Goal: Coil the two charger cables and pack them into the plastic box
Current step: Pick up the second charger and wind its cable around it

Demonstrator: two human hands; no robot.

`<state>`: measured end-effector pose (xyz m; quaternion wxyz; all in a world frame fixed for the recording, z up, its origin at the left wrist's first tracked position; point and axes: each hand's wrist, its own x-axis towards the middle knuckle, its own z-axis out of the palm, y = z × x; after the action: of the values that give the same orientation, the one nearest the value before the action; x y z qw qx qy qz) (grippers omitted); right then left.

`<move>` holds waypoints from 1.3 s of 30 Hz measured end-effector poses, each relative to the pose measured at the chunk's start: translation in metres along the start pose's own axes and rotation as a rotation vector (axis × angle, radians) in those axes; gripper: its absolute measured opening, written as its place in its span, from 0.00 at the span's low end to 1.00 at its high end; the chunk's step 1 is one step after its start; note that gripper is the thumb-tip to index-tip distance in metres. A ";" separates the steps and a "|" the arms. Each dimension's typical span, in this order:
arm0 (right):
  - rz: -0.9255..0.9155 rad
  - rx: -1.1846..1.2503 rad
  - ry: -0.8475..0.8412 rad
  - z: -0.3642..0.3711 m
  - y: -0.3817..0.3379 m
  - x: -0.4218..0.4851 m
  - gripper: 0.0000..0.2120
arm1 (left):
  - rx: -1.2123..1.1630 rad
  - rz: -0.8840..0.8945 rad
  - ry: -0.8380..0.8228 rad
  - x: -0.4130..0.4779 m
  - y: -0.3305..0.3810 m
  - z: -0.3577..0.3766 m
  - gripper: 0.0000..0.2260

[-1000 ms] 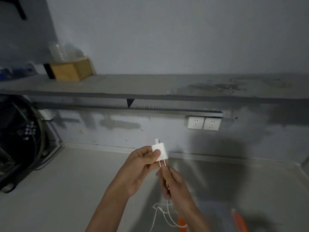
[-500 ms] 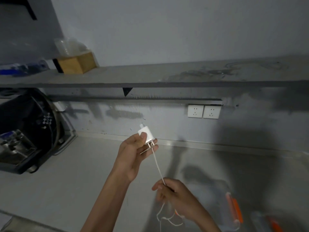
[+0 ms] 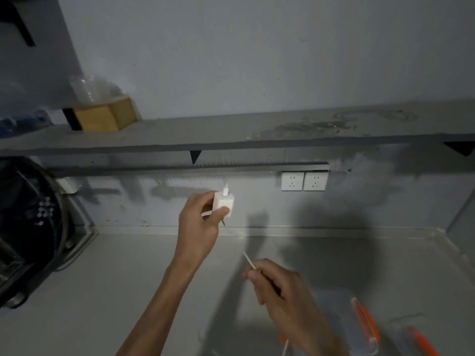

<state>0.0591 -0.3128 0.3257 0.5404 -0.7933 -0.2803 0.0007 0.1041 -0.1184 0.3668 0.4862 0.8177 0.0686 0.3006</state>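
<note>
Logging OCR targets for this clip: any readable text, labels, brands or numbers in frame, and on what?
None readable.
White charger plug in the left hand: no print visible.
Wall sockets: blank faces, only pin holes.
Wooden box on the shelf: no marking.
Plastic box with orange clips: no label visible.

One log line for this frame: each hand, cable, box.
left hand: holds charger plug raised | right hand: pinches white cable | cable: uncoiled | plastic box: on counter, lower right, nothing packed visibly
</note>
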 end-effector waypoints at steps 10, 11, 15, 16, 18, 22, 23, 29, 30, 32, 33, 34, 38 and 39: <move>-0.525 -0.522 0.364 -0.079 -0.051 0.079 0.09 | -0.087 0.101 -0.396 -0.071 0.026 -0.014 0.14; -0.466 -0.413 0.328 -0.080 -0.049 0.085 0.08 | -0.095 0.121 -0.405 -0.074 0.034 -0.019 0.14; -0.216 -0.040 -0.022 -0.065 -0.027 0.103 0.08 | -0.174 0.123 -0.417 -0.071 0.054 -0.032 0.14; -0.152 0.070 -0.083 -0.056 -0.021 0.102 0.10 | -0.211 0.092 -0.401 -0.068 0.056 -0.034 0.14; -0.028 0.246 -0.108 -0.038 -0.012 0.093 0.13 | -0.292 0.017 -0.346 -0.060 0.054 -0.034 0.14; 0.117 0.432 -0.082 0.005 0.000 0.065 0.14 | -0.506 -0.235 -0.204 -0.040 0.045 -0.028 0.07; 0.133 0.431 -0.069 0.016 0.000 0.058 0.14 | -0.552 -0.283 -0.152 -0.033 0.042 -0.026 0.07; 0.072 0.191 -0.091 0.038 -0.010 0.022 0.11 | -0.528 -0.347 -0.002 -0.012 0.024 -0.014 0.07; 0.026 0.106 -0.070 0.033 -0.014 0.020 0.10 | -0.487 -0.347 -0.006 -0.013 0.021 -0.012 0.07; -0.046 -0.070 -0.032 0.018 -0.024 0.018 0.13 | -0.378 -0.314 -0.023 -0.019 0.016 -0.007 0.07; -0.081 -0.169 -0.015 0.010 -0.030 0.019 0.14 | -0.306 -0.282 -0.043 -0.023 0.014 -0.006 0.07; -0.137 -0.277 0.016 0.000 -0.035 0.020 0.15 | -0.228 -0.239 -0.073 -0.027 0.013 -0.004 0.07; -0.438 -0.624 0.251 -0.044 -0.051 0.035 0.12 | -0.028 -0.110 -0.271 -0.054 0.021 -0.005 0.09; -0.481 -0.623 0.274 -0.054 -0.052 0.041 0.11 | 0.003 -0.069 -0.315 -0.061 0.025 -0.008 0.10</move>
<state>0.0868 -0.3277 0.4050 0.2915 -0.8235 -0.3700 -0.3162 0.0461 -0.1499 0.3648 0.4997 0.8526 0.0199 0.1516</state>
